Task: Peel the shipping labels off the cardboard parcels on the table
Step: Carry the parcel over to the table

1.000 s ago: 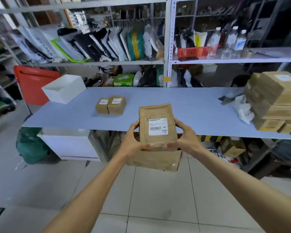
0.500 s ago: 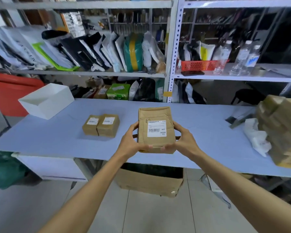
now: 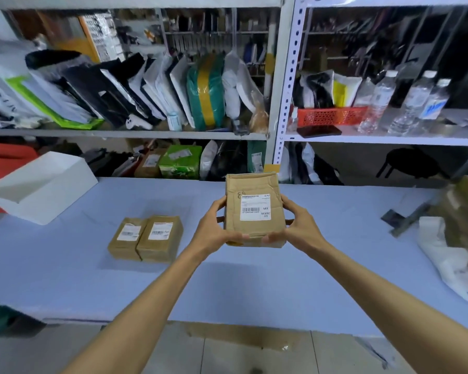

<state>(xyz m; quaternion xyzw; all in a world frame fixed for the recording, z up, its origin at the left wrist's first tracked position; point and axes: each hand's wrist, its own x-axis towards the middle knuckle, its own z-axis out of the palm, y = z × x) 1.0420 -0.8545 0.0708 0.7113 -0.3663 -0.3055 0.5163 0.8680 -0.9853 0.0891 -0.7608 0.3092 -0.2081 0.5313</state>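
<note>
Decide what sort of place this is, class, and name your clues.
Likely a parcel storeroom or shipping depot. Metal shelving holds mailer bags, two labelled parcels lie on the table, and the left hand and right hand grip a third parcel bearing a barcode label.

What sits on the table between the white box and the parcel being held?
Two small labelled parcels lie side by side there, left of the held parcel, seen in the head view.
</note>
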